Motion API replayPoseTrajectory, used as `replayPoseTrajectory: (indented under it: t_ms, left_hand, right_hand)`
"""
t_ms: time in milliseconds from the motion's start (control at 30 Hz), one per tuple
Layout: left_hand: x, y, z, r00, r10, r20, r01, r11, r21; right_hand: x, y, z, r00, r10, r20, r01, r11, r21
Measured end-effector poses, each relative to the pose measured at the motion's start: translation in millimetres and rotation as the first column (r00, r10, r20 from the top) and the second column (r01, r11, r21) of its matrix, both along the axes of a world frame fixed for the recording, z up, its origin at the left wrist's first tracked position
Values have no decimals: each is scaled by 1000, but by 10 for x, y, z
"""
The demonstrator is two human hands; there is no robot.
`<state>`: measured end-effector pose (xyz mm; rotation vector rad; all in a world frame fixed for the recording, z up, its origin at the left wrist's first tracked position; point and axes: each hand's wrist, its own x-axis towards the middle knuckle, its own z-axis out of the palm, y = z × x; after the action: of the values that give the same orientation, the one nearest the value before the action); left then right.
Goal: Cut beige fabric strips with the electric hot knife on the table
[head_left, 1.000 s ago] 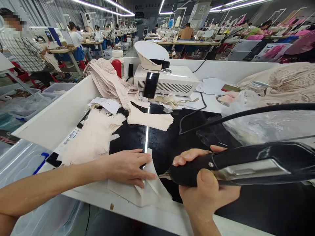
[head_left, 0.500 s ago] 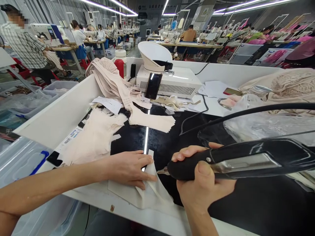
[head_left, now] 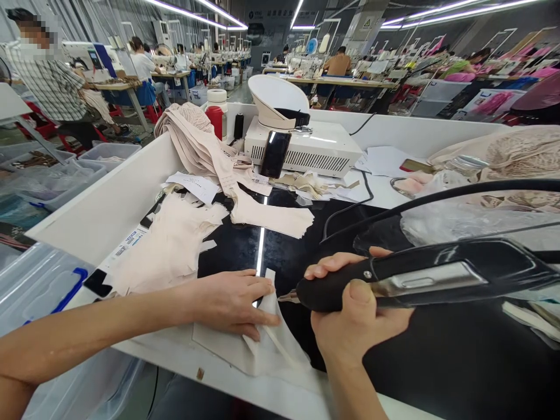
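Observation:
My left hand (head_left: 234, 306) lies with its fingers apart on a thin cream fabric piece (head_left: 284, 356), holding it flat near the table's front edge. A fold runs through the fabric beside my fingertips. My right hand (head_left: 350, 309) is closed around a black corded hand tool (head_left: 433, 274) with a silver metal lever on its side. The tool's narrow tip (head_left: 289, 296) points left, close to the fabric's right edge; whether it touches cannot be told. A pile of cream fabric pieces (head_left: 161, 245) lies beyond my left forearm, and a layered strip stack (head_left: 271, 216) lies farther back.
At the back stands a white vented box (head_left: 301, 151) with a phone (head_left: 275, 154) leaning on it and a white visor (head_left: 280, 99) on top. A black cable (head_left: 459, 201) arches over the right side. Clear plastic bags (head_left: 472, 224) lie there. White walls (head_left: 100, 192) border the table.
The right hand and the tool have shifted slightly left, and the tool's rear sits a little differently. My left hand stays on the fabric. The view has shifted slightly.

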<state>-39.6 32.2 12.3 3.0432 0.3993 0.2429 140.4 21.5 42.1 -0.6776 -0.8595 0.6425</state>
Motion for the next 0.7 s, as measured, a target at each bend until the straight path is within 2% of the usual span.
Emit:
replayPoseTrajectory:
  t_ms: [367, 567, 700]
  left_hand:
    - [-1, -2, -26, 1000, 4, 29, -4, 1000, 14]
    - [12, -3, -47, 1000, 24, 17, -23, 999, -42]
    - [39, 8, -106, 992, 105, 70, -98, 991, -96]
  right_hand:
    - [7, 74, -38, 1000, 24, 12, -25, 999, 33]
    - [25, 72, -126, 997, 49, 58, -49, 999, 7]
    - [101, 61, -140, 994, 49, 95, -45, 998, -36]
